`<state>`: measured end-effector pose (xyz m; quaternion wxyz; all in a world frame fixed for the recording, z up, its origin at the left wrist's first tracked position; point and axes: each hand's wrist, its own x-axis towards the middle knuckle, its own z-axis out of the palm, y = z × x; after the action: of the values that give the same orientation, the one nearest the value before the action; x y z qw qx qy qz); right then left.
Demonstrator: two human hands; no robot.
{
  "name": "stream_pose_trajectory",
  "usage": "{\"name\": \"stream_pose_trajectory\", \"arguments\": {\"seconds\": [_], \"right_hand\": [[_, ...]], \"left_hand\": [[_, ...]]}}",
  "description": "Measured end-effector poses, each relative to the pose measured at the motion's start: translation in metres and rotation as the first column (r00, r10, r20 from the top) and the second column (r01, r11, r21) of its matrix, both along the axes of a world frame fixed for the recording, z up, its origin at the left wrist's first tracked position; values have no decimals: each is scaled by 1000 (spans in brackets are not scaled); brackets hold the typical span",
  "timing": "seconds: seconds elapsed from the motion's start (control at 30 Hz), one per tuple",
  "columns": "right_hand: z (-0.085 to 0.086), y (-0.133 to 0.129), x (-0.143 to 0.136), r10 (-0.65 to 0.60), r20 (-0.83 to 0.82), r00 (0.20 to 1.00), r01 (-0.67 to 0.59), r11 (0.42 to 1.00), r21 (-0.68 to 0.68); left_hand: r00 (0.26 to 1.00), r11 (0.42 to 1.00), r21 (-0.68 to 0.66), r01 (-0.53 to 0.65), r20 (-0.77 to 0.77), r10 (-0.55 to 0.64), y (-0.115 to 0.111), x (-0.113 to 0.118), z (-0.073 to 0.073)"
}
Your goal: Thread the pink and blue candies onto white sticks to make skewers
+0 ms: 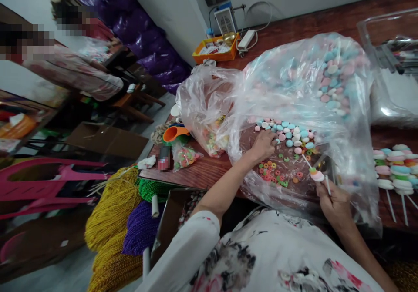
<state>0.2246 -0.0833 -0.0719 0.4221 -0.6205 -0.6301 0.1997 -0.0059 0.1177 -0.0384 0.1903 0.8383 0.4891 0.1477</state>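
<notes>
Right hand (336, 201) pinches a candy stick (316, 176); left hand (263, 146), grip unclear, touches candies (289, 143); a dark item (164, 159) bears blurred markings.

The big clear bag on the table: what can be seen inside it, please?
Through the big bag, pink, blue and white discs show, clearest at its right side. Toward the left, its cloudy creases blur them; whatever lies beneath the visible discs is covered.

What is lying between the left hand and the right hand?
The head view shows loose coloured rings there, and the beaded stick that the right hand holds.
</notes>
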Motion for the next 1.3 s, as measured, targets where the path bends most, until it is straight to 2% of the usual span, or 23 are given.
{"name": "stream_pose_trajectory", "arguments": {"seconds": [0.2, 0.4, 0.57, 0.7, 0.8, 0.87, 0.93, 0.97, 1.03, 1.07, 1.13, 1.2, 1.23, 1.3], "right_hand": [[-1, 1, 0, 25, 59, 998, -27, 999, 28], [-4, 2, 1, 13, 105, 994, -17, 999, 37], [-3, 3, 0, 21, 130, 991, -33, 995, 90], [6, 4, -6, 17, 129, 991, -30, 995, 99], [13, 10, -11, 24, 124, 992, -31, 998, 55], [18, 17, -12, 38, 130, 991, -42, 999, 30], [21, 25, -12, 44, 162, 986, -49, 998, 26], [23, 28, -12, 42, 180, 983, -48, 998, 28], [27, 32, -10, 42, 197, 980, -48, 999, 25], [28, 32, -10, 57, 191, 980, -61, 998, 14], [33, 28, -9, 112, 152, 982, -110, 994, -17], [38, 22, -10, 165, 103, 981, -161, 986, -48], [41, 19, -10, 182, 84, 980, -177, 982, -60], [46, 14, -11, 196, 74, 978, -191, 979, -67]], "left_hand": [[996, 999, 7, 33, -77, -33, -8, -5, -3], [981, 997, 66, 36, -191, -23, -12, -2, 1], [1000, 999, 42, 17, -25, -16, 0, 5, 4], [990, 994, 23, 103, -100, -100, 6, 17, 5], [989, 994, 28, 106, -102, -102, 1, 26, 5], [998, 998, 18, 65, -23, -65, -5, 31, 4], [988, 998, -54, 21, 151, -13, -10, 34, 3], [961, 992, -127, 5, 275, 30, -14, 34, 4], [829, 944, -330, 13, 531, 175, -22, 31, 7], [740, 899, -435, 52, 621, 258, -27, 27, 9], [591, 796, -581, 168, 706, 390, -37, 18, 17], [515, 733, -627, 264, 734, 442, -48, 9, 25], [494, 729, -621, 288, 748, 443, -52, 5, 28], [464, 781, -559, 278, 790, 400, -59, 0, 31]]}}
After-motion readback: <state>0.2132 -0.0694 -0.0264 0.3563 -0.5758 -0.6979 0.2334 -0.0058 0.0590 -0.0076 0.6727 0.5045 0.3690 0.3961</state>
